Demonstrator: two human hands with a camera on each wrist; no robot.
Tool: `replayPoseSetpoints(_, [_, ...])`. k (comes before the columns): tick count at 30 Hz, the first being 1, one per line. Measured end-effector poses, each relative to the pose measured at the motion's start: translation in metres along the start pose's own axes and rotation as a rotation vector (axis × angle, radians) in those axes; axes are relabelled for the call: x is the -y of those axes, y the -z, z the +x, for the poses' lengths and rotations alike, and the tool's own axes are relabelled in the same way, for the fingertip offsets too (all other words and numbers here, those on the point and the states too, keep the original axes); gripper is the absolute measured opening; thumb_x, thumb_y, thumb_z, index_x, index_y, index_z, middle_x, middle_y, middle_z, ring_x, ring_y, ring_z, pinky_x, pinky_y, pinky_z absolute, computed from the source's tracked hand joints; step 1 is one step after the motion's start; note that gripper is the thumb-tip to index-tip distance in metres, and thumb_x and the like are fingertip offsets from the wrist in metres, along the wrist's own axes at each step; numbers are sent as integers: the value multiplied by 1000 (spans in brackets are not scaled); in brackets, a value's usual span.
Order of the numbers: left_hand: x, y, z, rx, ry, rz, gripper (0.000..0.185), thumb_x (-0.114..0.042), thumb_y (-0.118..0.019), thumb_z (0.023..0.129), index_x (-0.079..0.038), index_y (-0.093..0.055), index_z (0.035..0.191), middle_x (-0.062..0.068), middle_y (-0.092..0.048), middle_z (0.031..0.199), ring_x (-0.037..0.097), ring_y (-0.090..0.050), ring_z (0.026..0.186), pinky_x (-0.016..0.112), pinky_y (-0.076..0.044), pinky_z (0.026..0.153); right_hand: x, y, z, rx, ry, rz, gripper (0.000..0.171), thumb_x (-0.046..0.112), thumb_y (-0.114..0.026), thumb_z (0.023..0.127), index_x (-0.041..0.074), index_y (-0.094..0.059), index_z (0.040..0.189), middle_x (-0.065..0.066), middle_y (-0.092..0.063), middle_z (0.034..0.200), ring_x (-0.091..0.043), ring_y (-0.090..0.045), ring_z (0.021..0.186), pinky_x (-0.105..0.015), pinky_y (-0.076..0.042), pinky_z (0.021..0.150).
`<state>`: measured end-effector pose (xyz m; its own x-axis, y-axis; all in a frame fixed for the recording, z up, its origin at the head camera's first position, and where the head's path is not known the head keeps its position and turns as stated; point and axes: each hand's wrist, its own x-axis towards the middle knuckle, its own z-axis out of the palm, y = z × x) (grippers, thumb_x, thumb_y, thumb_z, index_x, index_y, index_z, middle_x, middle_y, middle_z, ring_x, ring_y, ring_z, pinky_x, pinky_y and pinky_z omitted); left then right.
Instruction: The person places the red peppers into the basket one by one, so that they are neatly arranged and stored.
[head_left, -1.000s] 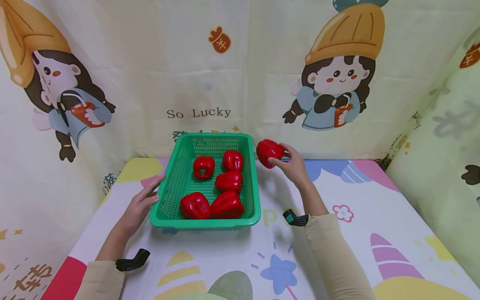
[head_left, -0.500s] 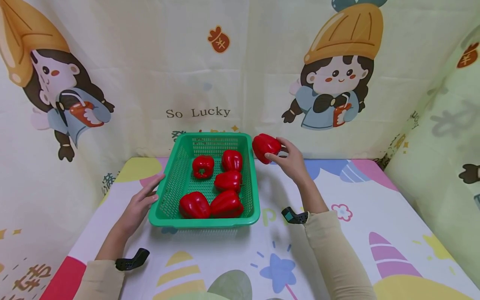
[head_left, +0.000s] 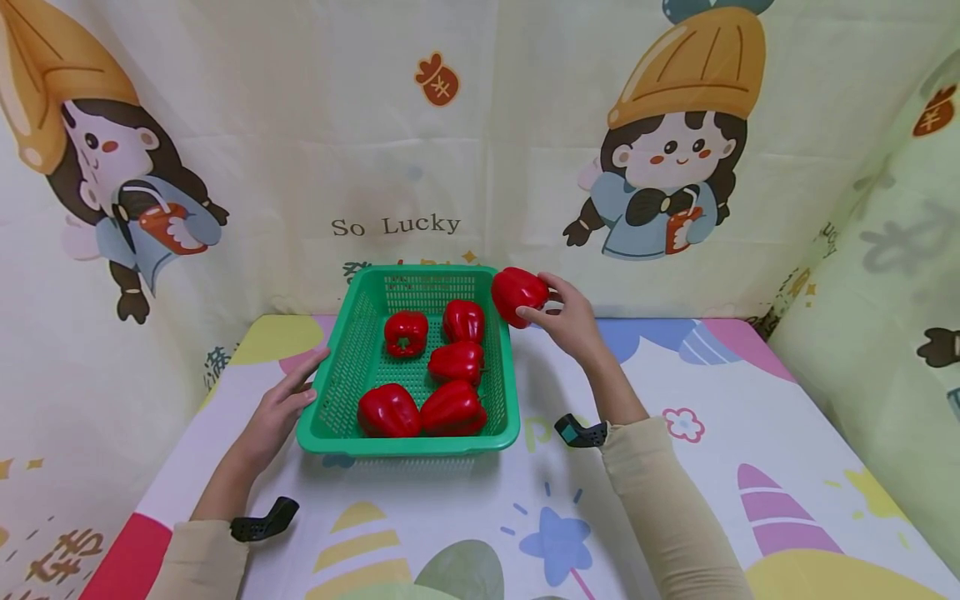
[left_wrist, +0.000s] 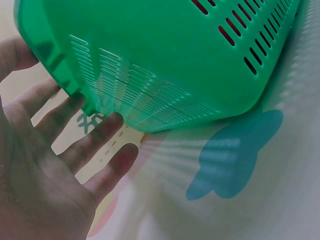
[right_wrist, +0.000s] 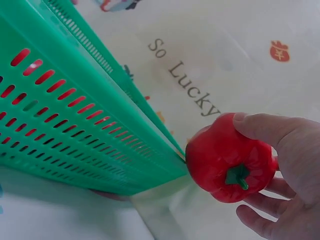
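A green slotted basket [head_left: 408,446] stands on the table with several red bell peppers [head_left: 390,411] inside. My right hand [head_left: 570,321] grips another red bell pepper [head_left: 519,296] between thumb and fingers, at the basket's far right rim. The right wrist view shows this pepper's green stem [right_wrist: 237,176] facing the camera. At the basket's left rim, my left hand [head_left: 277,412] rests with its fingers extended. Seen from the left wrist, the fingers [left_wrist: 107,132] are spread and nearly straight along the basket's outer wall.
A patterned cloth covers the table [head_left: 600,533]. Behind it hangs a printed curtain [head_left: 525,150] with cartoon figures, close to the basket's far edge. Dark wrist-worn devices [head_left: 264,521] sit on both forearms.
My right hand has carried the pepper up and left, from beside the basket to over its right rim. The left hand and the basket have stayed in place.
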<state>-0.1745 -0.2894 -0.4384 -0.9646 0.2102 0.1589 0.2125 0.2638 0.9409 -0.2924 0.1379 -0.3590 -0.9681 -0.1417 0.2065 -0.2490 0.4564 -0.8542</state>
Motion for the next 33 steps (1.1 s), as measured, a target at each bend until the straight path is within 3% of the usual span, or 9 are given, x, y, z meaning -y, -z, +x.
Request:
replayPoseSetpoints(7, [-1,0,0,1,5,-1,51,-28,-34,105,-22,-23,155,-8,-21,161,-4,-37,126,8,-34,94,4,-4,1,5,53,-27,80,28,-79,79,14,-39,147,-8,-47,144,-29,-49,124,-46,-53,92])
replayPoseSetpoints(24, [0,0,-1,2,-8,3,52,-26,-35,105,-19,-23,155,2,-19,162,-3,-38,126,7,-35,93,17,-16,3,46,96,-19,77,30,-78,80,16,-41,146,-6,-47,144,-27,-50,123,-43,-52,93])
replayPoseSetpoints(33, [1,0,-1,-1,-9,5,52,-27,-35,105,-18,-23,155,-1,-20,162,-4,-38,125,7,-35,93,22,-21,4,73,119,-12,74,30,-76,82,16,-42,146,-6,-47,143,-26,-50,123,-43,-51,95])
